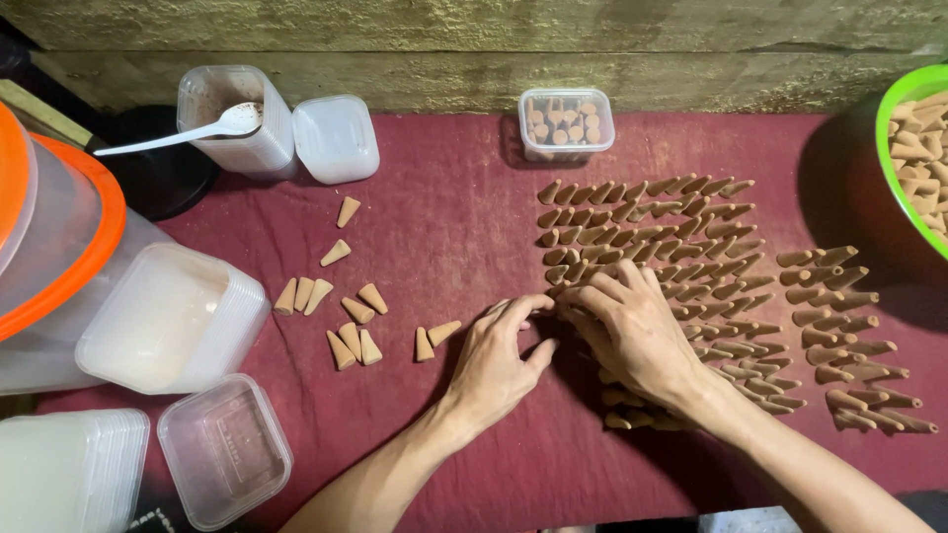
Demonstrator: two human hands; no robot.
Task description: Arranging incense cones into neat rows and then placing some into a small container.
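Observation:
Many small tan cones [681, 257] lie in tight rows on a dark red cloth [454, 227]. My right hand [632, 331] rests flat on the left part of those rows, fingers pointing left and covering some cones. My left hand [499, 355] lies just beside it, its fingertips touching the row's left edge near my right fingertips. Whether either hand pinches a cone is hidden. A second, looser group of cones [849, 341] lies to the right. Several scattered cones [341, 316] lie left of my left hand.
A small clear box filled with upright cones [565, 122] stands at the back. A green bowl of cones [913, 148] is at the right edge. Left side: a clear tub with a white spoon [232, 118], a lid [336, 138], stacked lids [168, 316], an empty clear box [225, 449], an orange-rimmed container [59, 227].

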